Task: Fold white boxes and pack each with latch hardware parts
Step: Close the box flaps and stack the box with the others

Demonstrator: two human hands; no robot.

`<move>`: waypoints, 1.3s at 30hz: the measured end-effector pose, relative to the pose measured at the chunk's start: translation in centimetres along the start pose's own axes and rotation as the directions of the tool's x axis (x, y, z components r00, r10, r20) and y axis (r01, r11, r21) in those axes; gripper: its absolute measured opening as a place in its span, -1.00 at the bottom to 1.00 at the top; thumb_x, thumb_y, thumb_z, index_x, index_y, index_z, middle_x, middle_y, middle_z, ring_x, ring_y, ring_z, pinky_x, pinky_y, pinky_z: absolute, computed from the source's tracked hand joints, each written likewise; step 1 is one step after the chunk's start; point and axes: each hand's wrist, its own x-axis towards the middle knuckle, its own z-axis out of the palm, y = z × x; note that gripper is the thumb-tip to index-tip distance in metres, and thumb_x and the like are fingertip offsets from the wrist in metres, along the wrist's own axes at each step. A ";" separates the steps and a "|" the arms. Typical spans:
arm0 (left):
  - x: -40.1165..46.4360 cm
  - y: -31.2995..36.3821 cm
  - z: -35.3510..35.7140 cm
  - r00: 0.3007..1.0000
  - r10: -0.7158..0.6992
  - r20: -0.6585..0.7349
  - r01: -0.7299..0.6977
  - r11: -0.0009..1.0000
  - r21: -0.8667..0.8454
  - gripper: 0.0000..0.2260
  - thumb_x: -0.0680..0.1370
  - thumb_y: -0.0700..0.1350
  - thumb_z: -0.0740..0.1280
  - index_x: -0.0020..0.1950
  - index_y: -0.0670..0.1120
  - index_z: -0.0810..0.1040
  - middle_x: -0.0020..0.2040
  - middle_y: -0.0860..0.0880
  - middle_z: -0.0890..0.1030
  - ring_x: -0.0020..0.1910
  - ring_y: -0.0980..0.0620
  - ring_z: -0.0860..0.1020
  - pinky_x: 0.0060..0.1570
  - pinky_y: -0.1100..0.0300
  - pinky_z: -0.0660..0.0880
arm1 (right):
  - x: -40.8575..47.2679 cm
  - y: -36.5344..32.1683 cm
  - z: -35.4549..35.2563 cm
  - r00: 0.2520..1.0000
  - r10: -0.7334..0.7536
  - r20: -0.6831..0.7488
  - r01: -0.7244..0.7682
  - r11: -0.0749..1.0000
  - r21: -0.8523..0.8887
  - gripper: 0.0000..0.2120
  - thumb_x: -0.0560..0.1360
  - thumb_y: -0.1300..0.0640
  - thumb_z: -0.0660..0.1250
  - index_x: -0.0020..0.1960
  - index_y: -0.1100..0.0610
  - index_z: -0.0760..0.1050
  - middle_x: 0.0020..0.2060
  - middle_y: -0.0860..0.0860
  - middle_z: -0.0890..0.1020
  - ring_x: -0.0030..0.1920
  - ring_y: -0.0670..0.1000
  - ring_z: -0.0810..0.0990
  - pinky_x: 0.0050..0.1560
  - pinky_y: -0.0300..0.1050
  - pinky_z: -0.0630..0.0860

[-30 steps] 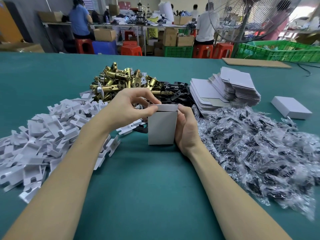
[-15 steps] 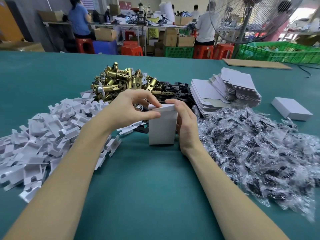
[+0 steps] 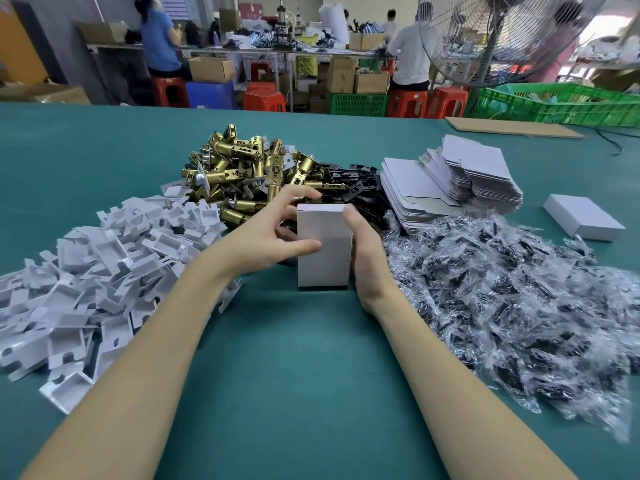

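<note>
A closed white box (image 3: 329, 261) stands upright on the green table (image 3: 294, 375), between my hands. My left hand (image 3: 273, 233) grips it from the left, thumb across the front face and fingers curled over the far top corner. My right hand (image 3: 363, 251) holds its right side, with the thumb at the top right corner. Behind the box lies a heap of brass latches (image 3: 249, 171) and black plates (image 3: 349, 185). Flat white box blanks (image 3: 450, 181) are stacked at the right rear.
White plastic inserts (image 3: 90, 278) are heaped at the left. Small clear bags of black parts (image 3: 512, 306) cover the right side. A finished white box (image 3: 583, 221) lies flat at far right. A fan (image 3: 502, 36), crates and seated people stand beyond the table.
The top flap has been pressed down, so the box top is now shut. My left thumb slid down onto the front face; my right fingers came off the lid to the side.
</note>
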 end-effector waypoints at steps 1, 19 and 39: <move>0.0 -0.3 0.0 0.999 -0.051 0.002 0.051 0.997 -0.062 -0.38 0.43 0.05 0.58 0.37 0.24 0.34 0.23 -0.07 0.62 0.04 -0.05 0.71 0.01 0.02 0.68 | -0.1 0.1 0.0 1.000 -0.024 0.000 0.024 0.999 -0.037 -0.57 0.51 -0.25 0.30 0.18 0.03 0.61 0.10 0.15 0.69 0.05 0.19 0.68 -0.03 0.17 0.63; 1.4 -1.4 2.8 0.893 -0.356 -0.275 0.122 0.780 -0.613 -0.75 0.54 -0.07 0.50 0.18 -0.13 0.65 0.16 -0.14 0.70 -0.05 0.02 0.74 -0.15 0.22 0.64 | 1.0 -1.1 -1.0 0.957 -0.057 -0.284 0.107 0.981 0.164 -0.79 0.64 0.09 0.37 0.24 -0.11 0.61 -0.13 -0.22 0.72 -0.07 -0.08 0.66 -0.21 -0.19 0.61; 2.0 0.0 3.0 0.816 -0.435 -0.380 0.089 0.744 -0.662 -0.81 0.59 0.02 0.45 0.07 -0.08 0.66 -0.01 -0.05 0.68 -0.19 0.08 0.68 -0.27 0.29 0.59 | 1.4 -3.3 -2.9 0.989 0.118 -0.095 -0.119 0.993 -0.011 -0.70 0.60 0.10 0.39 0.31 -0.07 0.49 0.22 0.11 0.51 0.12 0.21 0.66 -0.22 -0.06 0.69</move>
